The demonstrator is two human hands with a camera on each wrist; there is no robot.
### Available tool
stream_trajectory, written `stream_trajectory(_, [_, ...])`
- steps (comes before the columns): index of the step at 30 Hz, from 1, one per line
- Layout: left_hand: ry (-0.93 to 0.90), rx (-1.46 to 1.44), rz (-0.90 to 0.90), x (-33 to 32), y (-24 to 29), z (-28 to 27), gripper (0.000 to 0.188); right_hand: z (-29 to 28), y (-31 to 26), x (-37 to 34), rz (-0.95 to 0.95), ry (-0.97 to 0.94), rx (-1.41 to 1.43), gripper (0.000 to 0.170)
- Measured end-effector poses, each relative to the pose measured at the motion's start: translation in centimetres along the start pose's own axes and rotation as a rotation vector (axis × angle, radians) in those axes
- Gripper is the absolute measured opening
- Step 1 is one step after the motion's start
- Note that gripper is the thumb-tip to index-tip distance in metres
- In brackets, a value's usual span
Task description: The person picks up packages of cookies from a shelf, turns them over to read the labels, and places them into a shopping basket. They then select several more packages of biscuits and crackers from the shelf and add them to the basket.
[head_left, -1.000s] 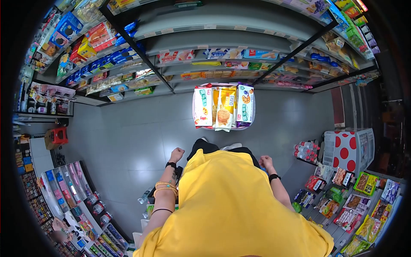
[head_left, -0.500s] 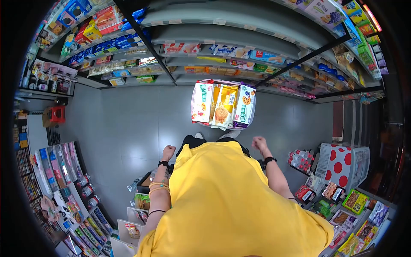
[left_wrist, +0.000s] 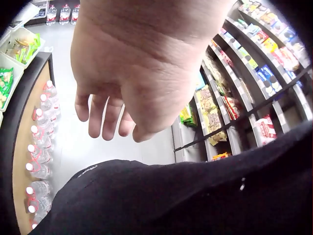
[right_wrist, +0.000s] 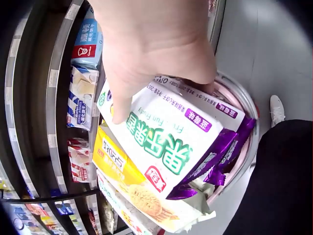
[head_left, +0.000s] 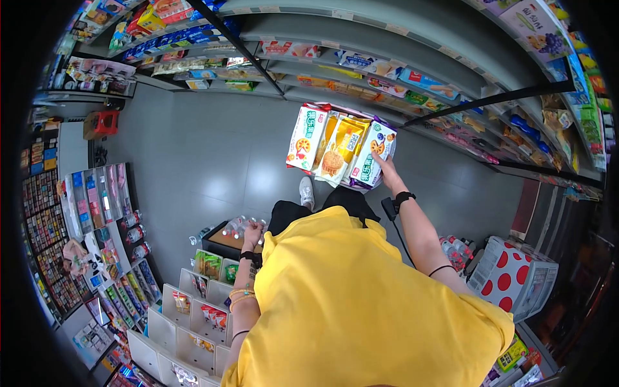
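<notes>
A basket (right_wrist: 251,142) with a pinkish inside stands by the shelves, filled with biscuit packs. My right hand (head_left: 388,173) is at the white and purple pack (head_left: 374,155) on its right side. In the right wrist view the right hand (right_wrist: 156,54) has its thumb on the face of that pack (right_wrist: 161,129), other fingers over its edge, partly hidden. Beside it lie a yellow pack (head_left: 342,149) and a white and red pack (head_left: 305,137). My left hand (left_wrist: 137,68) hangs with loosely bent fingers, holding nothing.
Shelves (head_left: 361,39) with snack packs run across the front. Water bottles (left_wrist: 41,147) line a stand at the left, near white snack bins (head_left: 177,306). A red-dotted white case (head_left: 503,274) stands at the right. A shoe (head_left: 306,192) is on the floor near the basket.
My right hand has moved forward from beside the body onto the white and purple pack. The left hand has shifted slightly back. The view has turned, and the bins show more.
</notes>
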State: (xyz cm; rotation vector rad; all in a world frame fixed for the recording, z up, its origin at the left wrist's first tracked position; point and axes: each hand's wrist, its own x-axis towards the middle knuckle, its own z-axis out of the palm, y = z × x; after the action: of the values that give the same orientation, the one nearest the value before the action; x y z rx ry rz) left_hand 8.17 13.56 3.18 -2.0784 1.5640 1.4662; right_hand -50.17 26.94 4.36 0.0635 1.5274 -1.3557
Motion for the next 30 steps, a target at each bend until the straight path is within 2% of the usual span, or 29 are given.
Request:
stream_trajectory(2, [0.024,-0.014,0.028,0.0,-2.8,0.8,0.023,0.3,-0.1,0.2,0.030,-0.006,0.037,0.080])
stream_trajectory(5, [0.022,-0.078,-0.019,-2.2,-2.7,1.0,0.024,1.1,-1.1,0.0,0.102,0.064,0.080,0.075])
stream_trajectory(8, [0.034,-0.090,-0.019,-2.7,-4.2,1.9,0.024,0.4,-1.3,0.4,0.144,0.014,-0.011,0.071])
stream_trajectory(9, [0.038,-0.083,-0.014,-2.6,-4.7,2.3,0.024,0.1,-0.9,0.7,0.165,0.053,-0.029,0.066])
stream_trajectory(12, [0.003,-0.104,0.017,-1.8,-6.1,2.9,0.023,-0.3,0.1,0.8,0.133,0.028,-0.078,0.065])
stream_trajectory(15, [0.007,-0.085,0.011,-3.0,-2.9,2.5,0.022,0.3,-1.2,-1.8,0.090,-0.005,-0.035,0.067])
stream_trajectory(18, [-0.065,-0.125,-0.010,-2.3,-0.7,1.2,0.024,-1.0,-0.9,-3.5,0.083,-0.028,0.054,0.065])
stream_trajectory(21, [-0.021,-0.043,0.258,2.0,-1.9,-0.4,0.025,-2.2,-0.2,-5.9,0.041,-0.060,0.287,0.064])
stream_trajectory(25, [-0.028,-0.008,0.412,2.0,7.4,-4.3,0.032,-3.1,-0.6,-9.4,-0.021,-0.131,0.584,0.066])
stream_trajectory(28, [-0.101,-0.001,0.576,0.1,16.1,-6.3,0.036,-2.9,-1.5,-12.0,-0.104,-0.372,0.745,0.067])
stream_trajectory(30, [-0.144,0.060,0.699,-3.1,22.9,-7.0,0.037,-1.2,-2.5,-14.0,-0.172,-0.447,0.798,0.066])
